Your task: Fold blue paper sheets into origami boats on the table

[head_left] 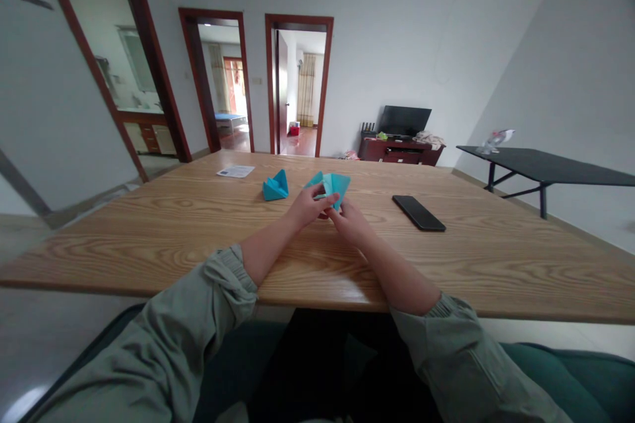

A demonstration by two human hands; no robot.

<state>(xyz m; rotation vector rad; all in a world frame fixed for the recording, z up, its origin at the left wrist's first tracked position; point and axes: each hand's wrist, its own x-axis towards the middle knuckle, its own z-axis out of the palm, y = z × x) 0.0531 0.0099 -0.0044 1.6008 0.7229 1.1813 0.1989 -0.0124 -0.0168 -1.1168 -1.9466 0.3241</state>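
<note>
Head view, from left to right, with the teal folded paper (333,186) as the landmark. Far to the left of the paper, a white sheet (235,171) lay flat on a wooden desk (149,244). Nearer the paper, on its left, sat a small blue paper shape (276,186), folded up to a peak. It was not touching the hands.

The left hand (310,206) came in on the left of the teal folded paper, from a rolled gray-green sleeve (223,271). The right hand (351,223) came in on its right. The hands were narrow and very close together, and they pinched the paper between them, just above the desk. It was hard to tell just where each finger sat, because the hands and the paper hid parts of each other.

The paper looked very light and thin. It would likely bend and crush with ease, though its folds might feel a little stiff. The thick folded edges looked like the best place to hold it, with a soft pinch.

To the right of the paper, a black phone (419,213) lay flat on the desk. Farther right and back stood a black TV (404,121) on a dark wood stand (399,150). Farthest right was a black table (546,166) with a small white thing (496,139) on it.
</note>
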